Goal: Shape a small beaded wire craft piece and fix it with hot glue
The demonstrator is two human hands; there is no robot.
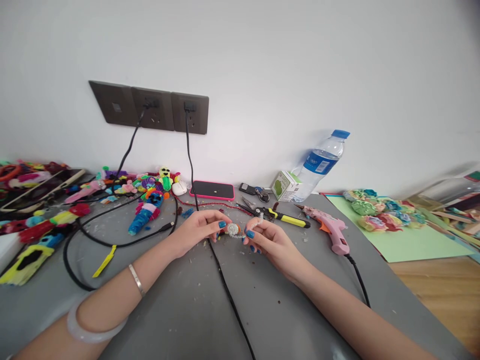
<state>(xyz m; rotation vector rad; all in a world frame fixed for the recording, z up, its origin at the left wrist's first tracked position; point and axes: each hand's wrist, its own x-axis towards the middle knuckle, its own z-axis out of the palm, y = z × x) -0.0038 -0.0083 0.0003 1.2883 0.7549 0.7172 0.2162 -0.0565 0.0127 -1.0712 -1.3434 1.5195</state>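
My left hand pinches the left side of a small whitish coil with an orange bit beside it. From the coil a thin pale, fuzzy strand runs right to my right hand, whose thumb and fingers are closed on it. The strand's free end sticks up above the right fingers. Both hands are held close together over the grey table, with the coil between them. Behind the right hand lie yellow-and-black pliers.
A pink glue gun, a bottle and a small box stand or lie right. A phone lies behind the hands. Colourful fuzzy figures fill the left. A black cable crosses the table. Crumpled flowers lie on green paper.
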